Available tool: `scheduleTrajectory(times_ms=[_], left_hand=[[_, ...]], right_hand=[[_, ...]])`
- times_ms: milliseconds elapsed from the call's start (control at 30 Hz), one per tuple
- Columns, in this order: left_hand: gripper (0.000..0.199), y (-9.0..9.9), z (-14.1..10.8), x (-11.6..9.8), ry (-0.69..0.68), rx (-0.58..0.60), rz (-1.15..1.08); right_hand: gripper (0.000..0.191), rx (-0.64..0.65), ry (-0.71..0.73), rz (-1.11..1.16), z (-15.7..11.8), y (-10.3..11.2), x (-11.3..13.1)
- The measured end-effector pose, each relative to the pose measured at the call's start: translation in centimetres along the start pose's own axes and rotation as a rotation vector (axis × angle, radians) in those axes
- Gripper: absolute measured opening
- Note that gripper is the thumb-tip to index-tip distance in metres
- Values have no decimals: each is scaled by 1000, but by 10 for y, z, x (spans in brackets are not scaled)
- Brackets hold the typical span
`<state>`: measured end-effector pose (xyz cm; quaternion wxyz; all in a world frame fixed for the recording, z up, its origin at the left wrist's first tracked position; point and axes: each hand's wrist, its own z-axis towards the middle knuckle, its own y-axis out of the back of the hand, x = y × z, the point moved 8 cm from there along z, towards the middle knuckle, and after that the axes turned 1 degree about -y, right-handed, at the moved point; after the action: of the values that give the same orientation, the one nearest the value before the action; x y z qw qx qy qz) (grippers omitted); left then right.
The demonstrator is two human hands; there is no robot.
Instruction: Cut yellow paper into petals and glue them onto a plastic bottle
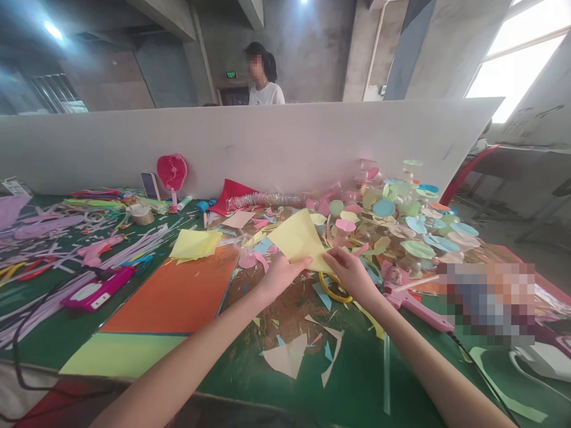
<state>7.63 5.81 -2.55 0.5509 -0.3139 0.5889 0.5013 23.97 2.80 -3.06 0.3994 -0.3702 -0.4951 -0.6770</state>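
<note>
A square of yellow paper point(300, 235) is held up over the middle of the table between both hands. My left hand point(285, 274) pinches its lower left part, thumb on top. At its lower right corner, the fingers of my right hand point(350, 270) are closed on the paper. Yellow-handled scissors or a ring point(332, 290) lie just below the paper, partly covered by my right hand. A stack of yellow sheets point(195, 245) rests on orange paper point(173, 294) to the left.
Plastic cups with coloured paper discs point(410, 226) crowd the back right. A pink glue gun point(419, 306) lies right of my right arm. A magenta power strip point(98, 288) and paper strips are left. A person point(266, 89) stands behind the white partition point(250, 142).
</note>
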Motion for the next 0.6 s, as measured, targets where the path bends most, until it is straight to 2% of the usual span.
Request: scheduleTrajectory(times_ms=[300, 500, 600], left_hand=[[28, 4, 0, -1, -2, -47, 16], [36, -2, 7, 9, 11, 109, -21], [33, -3, 8, 10, 24, 130, -77]], right_hand=[[39, -10, 9, 19, -1, 0, 4], [45, -52, 39, 32, 3, 13, 11], [46, -60, 50, 10, 4, 17, 13]])
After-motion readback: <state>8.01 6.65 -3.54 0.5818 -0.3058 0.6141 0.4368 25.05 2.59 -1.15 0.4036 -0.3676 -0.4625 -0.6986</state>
